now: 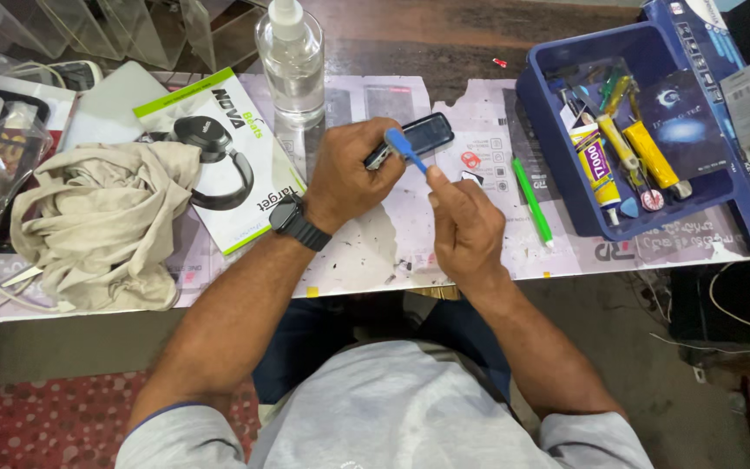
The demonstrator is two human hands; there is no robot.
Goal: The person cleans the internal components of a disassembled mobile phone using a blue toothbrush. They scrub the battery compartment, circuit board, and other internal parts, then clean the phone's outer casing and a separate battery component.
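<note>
So from the head camera I'm looking straight down at both hands over the tabletop [366, 252], which is covered in worn printed paper sheets. My left hand [349, 178] has its fingers wrapped around a small dark phone [410, 137], holding it just above the tabletop near the middle, tilted a bit with the far end pointing up and right. There's a black watch [299, 224] on that wrist. My right hand [462, 227] has its fingers pinched narrow on the thin handle of a little blue brush [405, 148], and the brush head sits right against the phone's near edge, touching it as far as I can tell.

Around that: a clear spray bottle [291, 61] stands upright just behind the left hand. Left of it lies a white and green headphone box [219, 156], and a crumpled beige cloth [101, 221] overlaps the box's left side. A green pen [531, 200] lies on the paper just right of my right hand. Further right is a blue plastic tray [540, 95] stuffed with glue tubes, yellow-handled tools and a dark card. Some clear plastic stands sit along the far left edge, well apart from the hands.
</note>
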